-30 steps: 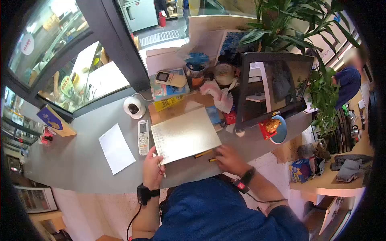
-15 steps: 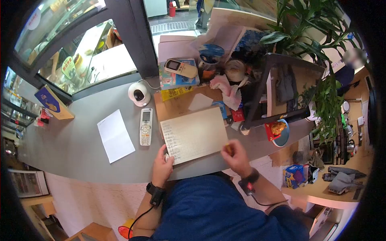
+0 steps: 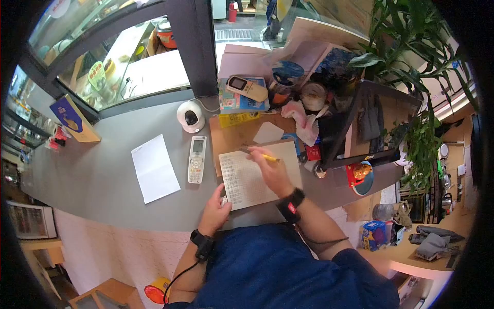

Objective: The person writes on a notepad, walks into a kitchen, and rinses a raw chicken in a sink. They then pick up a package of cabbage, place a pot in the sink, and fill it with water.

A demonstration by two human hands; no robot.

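A squared notebook page with a column of handwriting at its left side lies on the grey desk. My right hand is over the upper middle of the page, its fingers closed round a yellow pencil. At the page's lower left edge is my left hand, with a small white object between its thumb and fingers. Left of the notebook lie a white cordless handset and a folded white sheet.
A white camera stands behind the handset. Further right are a beige phone, a crumpled pink tissue, a dark-framed monitor and a blue bowl. A blue box stands at the far left.
My right hand has moved from the page's right edge up and left over the page, with the pencil in it. My left hand stays at the lower left edge. The whole view has shifted slightly.
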